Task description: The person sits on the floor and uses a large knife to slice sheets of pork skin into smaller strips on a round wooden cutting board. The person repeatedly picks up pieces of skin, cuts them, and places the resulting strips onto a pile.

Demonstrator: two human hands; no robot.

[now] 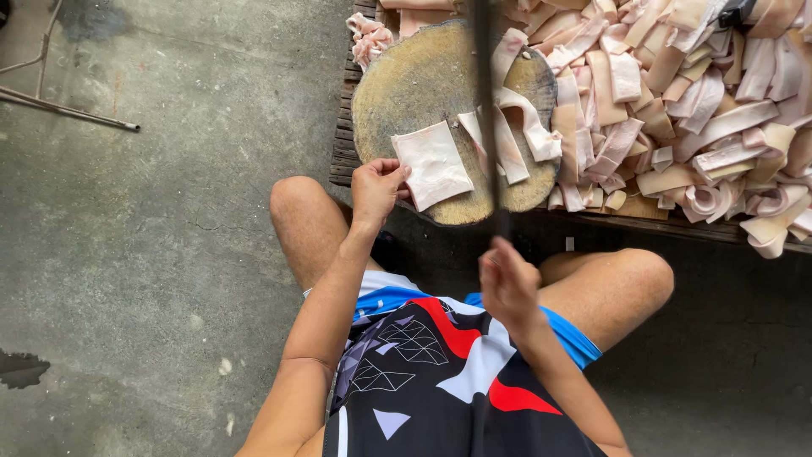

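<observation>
My left hand [377, 186] pinches the near-left edge of a flat pale piece of pork skin [433, 164] lying on a round wooden chopping block [406, 85]. My right hand [507, 283] is closed around the handle of a large knife [485, 101], raised edge-on so the blade shows as a thin dark line over the block. Several cut strips of skin [516, 135] lie on the right side of the block.
A big heap of cut pink and white skin strips [694, 110] covers the low wooden platform [342, 144] to the right. My bare knees sit just in front of the platform. A concrete floor [169, 211] spreads to the left, with metal rods [68, 106] at far left.
</observation>
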